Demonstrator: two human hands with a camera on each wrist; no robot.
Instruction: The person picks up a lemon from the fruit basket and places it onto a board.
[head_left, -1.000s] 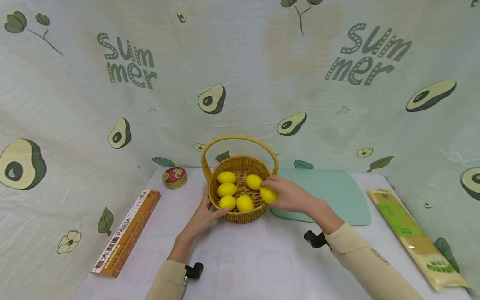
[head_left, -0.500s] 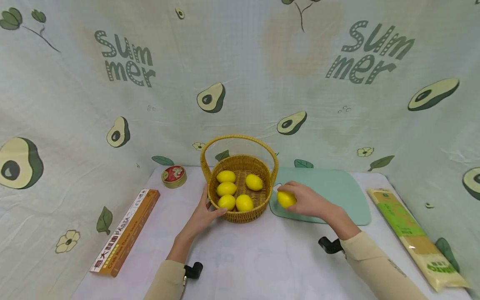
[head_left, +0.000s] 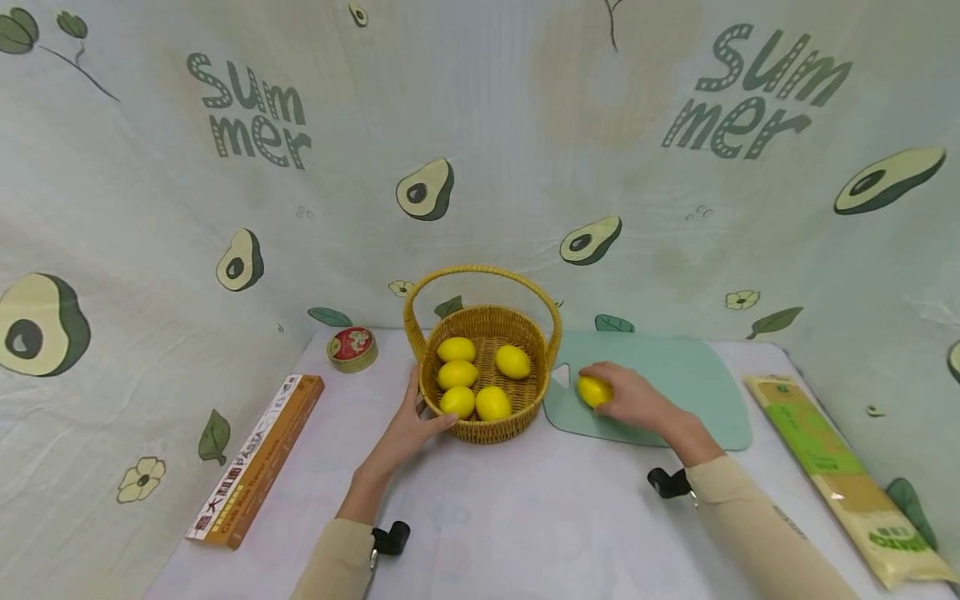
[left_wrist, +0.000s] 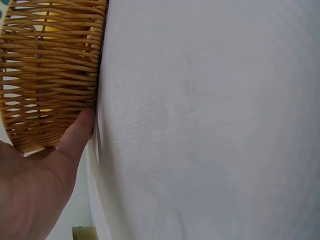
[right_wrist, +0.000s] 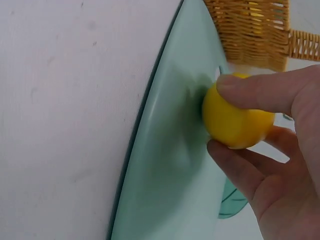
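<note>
My left hand (head_left: 401, 435) holds the near left side of a round wicker basket (head_left: 491, 432) with a tall arched handle. In the left wrist view its thumb (left_wrist: 77, 135) lies against the weave low on the basket wall; the other fingers are mostly hidden. Several yellow lemons (head_left: 457, 375) lie in the basket, most along its left and front, with one lemon (head_left: 513, 362) at the right. My right hand (head_left: 633, 400) grips another lemon (right_wrist: 235, 120) between thumb and fingertips, at the left part of a pale green cutting board (head_left: 675, 375). Whether this lemon touches the board is unclear.
A long pasta box (head_left: 255, 462) lies at the left, with a round red-lidded tin (head_left: 352, 348) behind it. At the right is a long bag of noodles (head_left: 847, 475). A printed cloth (head_left: 495, 125) hangs behind and beside the white table (head_left: 517, 517).
My right hand has carried its lemon from the basket's right rim rightward and down to the cutting board. My left hand stays on the basket. The head view has shifted slightly.
</note>
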